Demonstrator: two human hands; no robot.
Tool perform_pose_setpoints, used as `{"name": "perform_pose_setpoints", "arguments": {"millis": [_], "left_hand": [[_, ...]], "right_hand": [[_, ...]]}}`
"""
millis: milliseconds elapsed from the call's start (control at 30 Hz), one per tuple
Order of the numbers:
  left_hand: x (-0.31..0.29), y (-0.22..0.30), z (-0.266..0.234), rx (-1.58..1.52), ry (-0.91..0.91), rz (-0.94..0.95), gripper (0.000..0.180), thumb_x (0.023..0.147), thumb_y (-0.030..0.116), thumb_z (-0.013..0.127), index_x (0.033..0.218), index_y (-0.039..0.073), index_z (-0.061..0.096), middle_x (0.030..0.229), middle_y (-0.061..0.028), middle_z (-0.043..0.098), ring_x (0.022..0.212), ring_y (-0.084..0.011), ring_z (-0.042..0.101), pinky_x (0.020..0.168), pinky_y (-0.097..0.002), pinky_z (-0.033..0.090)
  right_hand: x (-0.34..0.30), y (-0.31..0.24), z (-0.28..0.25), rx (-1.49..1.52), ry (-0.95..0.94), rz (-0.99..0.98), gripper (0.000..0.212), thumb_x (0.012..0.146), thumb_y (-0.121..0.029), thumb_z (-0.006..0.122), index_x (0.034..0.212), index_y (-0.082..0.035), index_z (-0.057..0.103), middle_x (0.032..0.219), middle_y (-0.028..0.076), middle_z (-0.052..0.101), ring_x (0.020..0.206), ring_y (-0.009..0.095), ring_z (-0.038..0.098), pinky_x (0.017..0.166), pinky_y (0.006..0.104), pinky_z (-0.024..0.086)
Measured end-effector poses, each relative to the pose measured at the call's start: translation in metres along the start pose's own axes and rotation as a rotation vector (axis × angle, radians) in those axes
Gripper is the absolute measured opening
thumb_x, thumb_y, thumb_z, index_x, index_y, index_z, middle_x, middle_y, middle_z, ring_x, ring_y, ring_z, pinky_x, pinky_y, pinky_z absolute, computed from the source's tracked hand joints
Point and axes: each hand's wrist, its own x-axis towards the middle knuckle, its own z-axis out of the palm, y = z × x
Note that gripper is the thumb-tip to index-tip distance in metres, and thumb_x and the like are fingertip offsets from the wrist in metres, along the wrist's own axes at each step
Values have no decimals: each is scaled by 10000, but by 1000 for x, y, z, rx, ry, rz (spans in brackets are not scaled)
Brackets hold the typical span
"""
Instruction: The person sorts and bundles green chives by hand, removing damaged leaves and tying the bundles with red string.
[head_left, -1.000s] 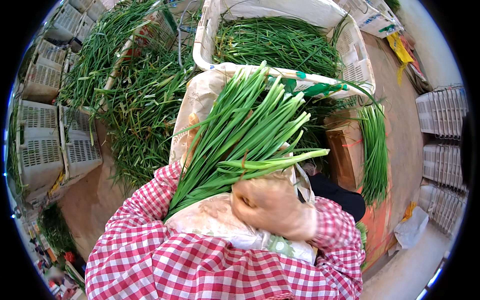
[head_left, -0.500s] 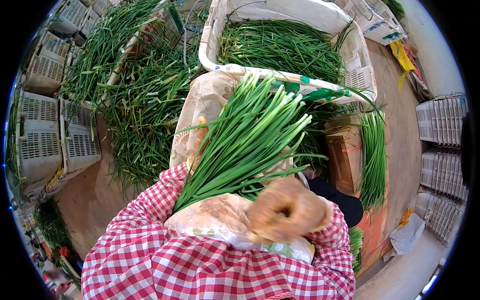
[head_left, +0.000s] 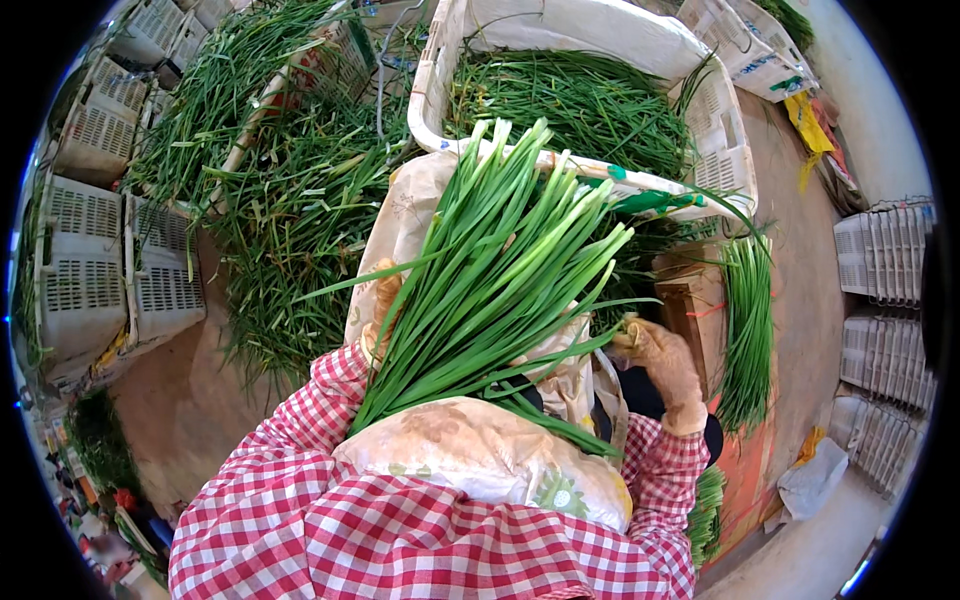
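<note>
A big bunch of garlic chives [head_left: 480,280] lies slanted over my lap, pale stem ends up and away, green leaves toward me. At its left side my left hand [head_left: 383,300], in a tan glove, grips the bunch; part of the fingers is hidden behind the leaves. My right hand [head_left: 662,365], gloved too, is to the right of the bunch. Its fingertips are pinched together at the tip of one long chive leaf that sticks out sideways. Under the bunch, a stained pale apron [head_left: 440,440] covers my lap.
Ahead stands a white plastic crate [head_left: 590,160] full of chives. Loose leaves [head_left: 300,250] are heaped at the left, near stacked crates [head_left: 85,270]. A tied chive bunch [head_left: 745,330] rests at the right beside a wooden block [head_left: 685,300]. More crates [head_left: 880,255] line the right wall.
My right hand has swung from over my lap out to the right, to a leaf tip. The stem ends of the bunch have shifted slightly up; my left hand stays on it.
</note>
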Motion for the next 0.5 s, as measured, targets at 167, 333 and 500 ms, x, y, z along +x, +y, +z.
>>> {"name": "perform_pose_setpoints", "arguments": {"millis": [167,333,500], "left_hand": [[1,3,-1,137,-85,-134,617,881,378,611,1366,59,403,1287,-97,520,1116,-162,535,961,-305,449],[53,-24,107,881,-29,-285,792,852,265,664,1457,39,205,1460,-141,306,1321,-208,330,1110,-330,236],[88,-41,95,1721,-28,137,828,834,242,653,1440,-27,157,1395,-274,340,1306,-347,361,1049,-376,329]], "right_hand": [[6,-18,69,238,-390,-200,642,925,-550,395,1361,-79,357,1301,110,458,1171,239,458,985,345,373],[25,-79,96,1268,-562,-41,834,848,-719,333,1443,-140,256,1448,83,325,1303,255,346,1093,446,259],[34,-64,106,1199,-485,-215,808,857,-636,456,1443,-125,238,1410,61,361,1273,210,377,1059,409,324]]}}
